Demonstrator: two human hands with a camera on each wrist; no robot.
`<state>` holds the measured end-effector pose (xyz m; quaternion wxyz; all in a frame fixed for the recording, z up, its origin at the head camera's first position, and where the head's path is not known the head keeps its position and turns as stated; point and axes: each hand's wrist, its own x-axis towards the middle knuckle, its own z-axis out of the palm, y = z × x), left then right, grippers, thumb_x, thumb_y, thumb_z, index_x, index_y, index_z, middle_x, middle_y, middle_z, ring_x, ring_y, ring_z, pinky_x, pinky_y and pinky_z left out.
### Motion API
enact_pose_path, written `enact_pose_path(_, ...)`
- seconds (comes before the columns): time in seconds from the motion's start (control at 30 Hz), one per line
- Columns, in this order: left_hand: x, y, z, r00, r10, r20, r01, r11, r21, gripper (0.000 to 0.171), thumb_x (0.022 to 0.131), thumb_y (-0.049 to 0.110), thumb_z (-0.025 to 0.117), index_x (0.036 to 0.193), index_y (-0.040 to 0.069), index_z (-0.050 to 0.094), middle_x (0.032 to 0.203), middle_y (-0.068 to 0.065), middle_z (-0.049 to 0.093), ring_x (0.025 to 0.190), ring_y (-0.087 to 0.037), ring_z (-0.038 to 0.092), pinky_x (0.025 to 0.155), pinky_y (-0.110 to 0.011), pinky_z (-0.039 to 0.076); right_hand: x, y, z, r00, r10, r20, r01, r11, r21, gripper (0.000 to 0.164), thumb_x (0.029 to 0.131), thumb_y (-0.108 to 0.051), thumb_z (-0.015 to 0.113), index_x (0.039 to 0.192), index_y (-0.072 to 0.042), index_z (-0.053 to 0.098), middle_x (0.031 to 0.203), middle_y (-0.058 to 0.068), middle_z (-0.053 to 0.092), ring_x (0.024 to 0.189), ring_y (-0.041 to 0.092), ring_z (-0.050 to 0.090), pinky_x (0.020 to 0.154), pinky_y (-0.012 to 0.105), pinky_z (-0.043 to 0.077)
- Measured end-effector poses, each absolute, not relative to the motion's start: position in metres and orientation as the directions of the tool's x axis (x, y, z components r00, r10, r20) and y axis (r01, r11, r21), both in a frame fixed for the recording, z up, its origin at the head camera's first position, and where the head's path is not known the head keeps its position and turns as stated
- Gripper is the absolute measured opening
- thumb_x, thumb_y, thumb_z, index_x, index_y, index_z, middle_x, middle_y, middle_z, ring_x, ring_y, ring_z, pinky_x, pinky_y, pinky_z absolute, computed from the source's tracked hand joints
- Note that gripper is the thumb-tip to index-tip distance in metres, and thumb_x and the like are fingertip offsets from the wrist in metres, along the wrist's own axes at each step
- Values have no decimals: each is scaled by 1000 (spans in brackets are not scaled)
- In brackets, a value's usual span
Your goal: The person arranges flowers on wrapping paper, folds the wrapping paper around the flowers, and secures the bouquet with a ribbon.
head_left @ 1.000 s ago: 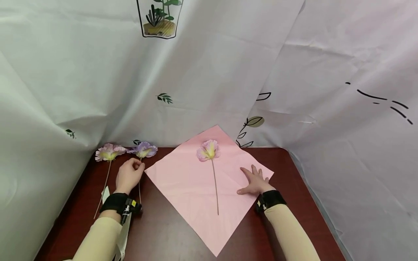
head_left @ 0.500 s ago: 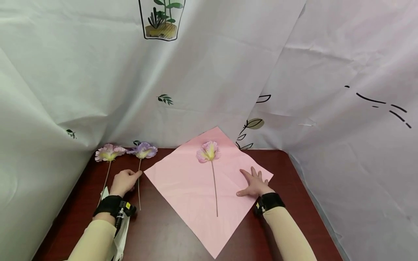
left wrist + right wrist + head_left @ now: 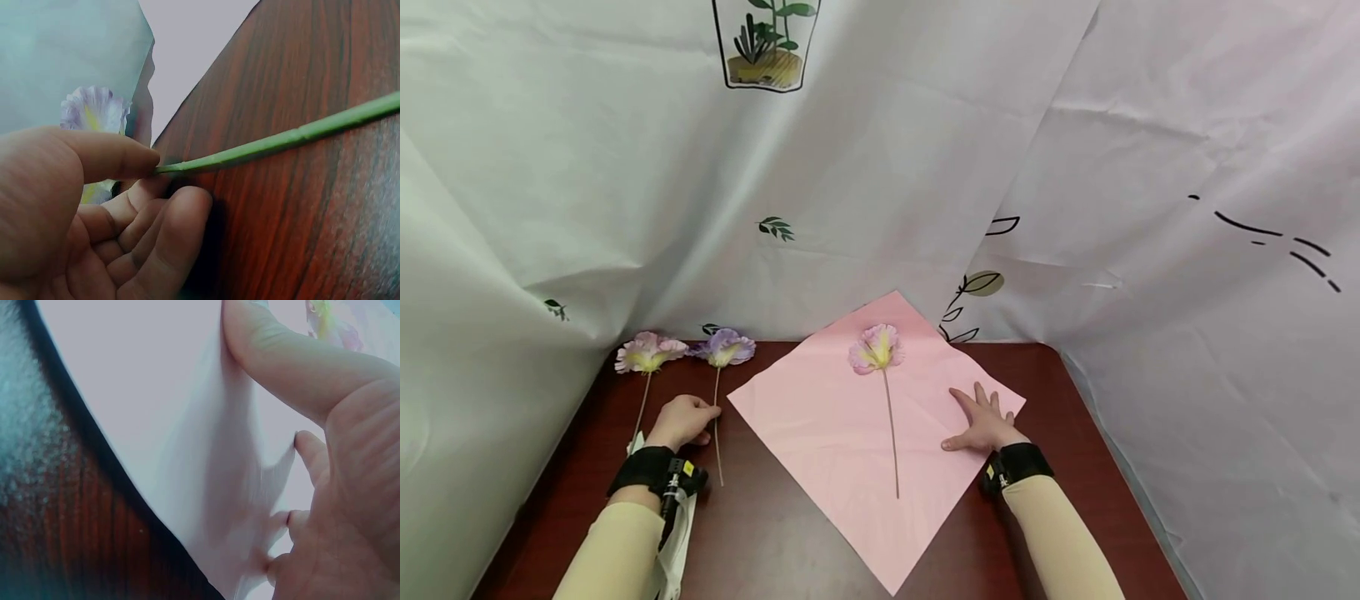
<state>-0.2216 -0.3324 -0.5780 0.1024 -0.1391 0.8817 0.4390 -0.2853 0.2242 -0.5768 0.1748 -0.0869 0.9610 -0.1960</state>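
My left hand (image 3: pixel 681 421) pinches the stem of a purple flower (image 3: pixel 726 347) between thumb and forefinger, a little below the bloom. In the left wrist view the green stem (image 3: pixel 275 145) runs out from the fingertips over the wood, and the purple bloom shows behind the hand. My right hand (image 3: pixel 987 422) lies with spread fingers on the right part of a pink paper sheet (image 3: pixel 820 417), set out as a diamond. On that sheet lies a pink flower (image 3: pixel 877 348), its bloom toward the far corner and its stem toward me.
Another pink flower (image 3: pixel 648 352) lies at the table's far left, its stem partly behind the left hand. White material (image 3: pixel 679 542) lies under the left forearm. The dark red table (image 3: pixel 782 542) meets a printed white curtain (image 3: pixel 865 167) at the back and sides.
My left hand has come down from just below the purple bloom toward me and now pinches the stem. The right hand keeps its place on the paper.
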Motion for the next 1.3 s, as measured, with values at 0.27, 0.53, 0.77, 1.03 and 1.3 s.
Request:
enact_pose_path(0.27,-217,-332,-573,-951,-141,-274,-299,635,712,28,99,23,58,96,-4,65,70,-8,63,59,-18,65,57,-33,52,-288,227,-578,-925,-241,-295,-102,902,-420,118,64,-62,88,160,-24,32,166,27,-1,147,58,-10,102,85,0)
enact_pose_path(0.53,-215,-334,-575,-956,-141,-257,-288,605,742,22,98,17,55,99,-4,59,75,-11,62,59,-17,66,57,-33,55,-288,226,-579,-924,-240,-299,-100,904,-416,119,63,-63,87,160,-24,31,166,27,-1,147,58,-10,102,85,-1)
enact_pose_path(0.77,-214,-336,-577,-959,-152,-238,-282,590,757,19,99,15,54,101,-4,58,81,-12,63,59,-17,66,56,-33,54,-288,225,-581,-926,-232,-299,-95,907,-410,118,63,-64,87,160,-24,31,167,26,0,148,57,-10,103,84,0)
enact_pose_path(1.03,-211,-339,-577,-962,-121,-246,-273,514,813,25,102,16,54,110,-7,57,84,-14,61,62,-19,65,59,-34,56,-288,224,-581,-924,-229,-307,-89,908,-410,120,63,-64,87,160,-24,31,167,26,-1,148,57,-10,102,84,-1)
enact_pose_path(1.3,-208,-335,-578,-968,-68,-240,-246,418,874,28,105,13,55,116,-12,55,84,-16,61,66,-21,67,62,-33,59,-289,228,-585,-921,-231,-315,-91,911,-403,120,62,-66,86,160,-24,30,167,25,-1,148,57,-10,103,84,-1)
